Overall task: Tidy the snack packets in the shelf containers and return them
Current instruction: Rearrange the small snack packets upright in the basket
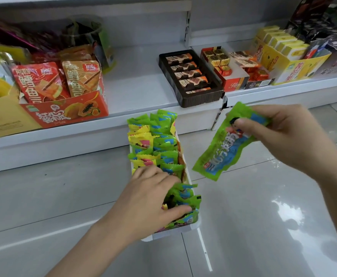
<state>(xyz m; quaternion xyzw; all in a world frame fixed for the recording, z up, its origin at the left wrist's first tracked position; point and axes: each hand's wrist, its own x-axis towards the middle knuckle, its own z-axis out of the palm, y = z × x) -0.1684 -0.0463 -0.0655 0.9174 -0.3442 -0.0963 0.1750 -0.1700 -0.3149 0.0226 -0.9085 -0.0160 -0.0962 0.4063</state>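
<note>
Container (189, 229) on floor (263, 226) before shelf (143, 108); packets (155, 144) stand inside it.

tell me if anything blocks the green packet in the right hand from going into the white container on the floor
Partly. The left hand lies across the near rows of the white container, fingers in the packets, and the far rows are packed tight. Only open air separates the green packet, held by the right hand, from the container.

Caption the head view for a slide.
Right hand holds a green packet; left hand parts packets in the floor container.
</note>
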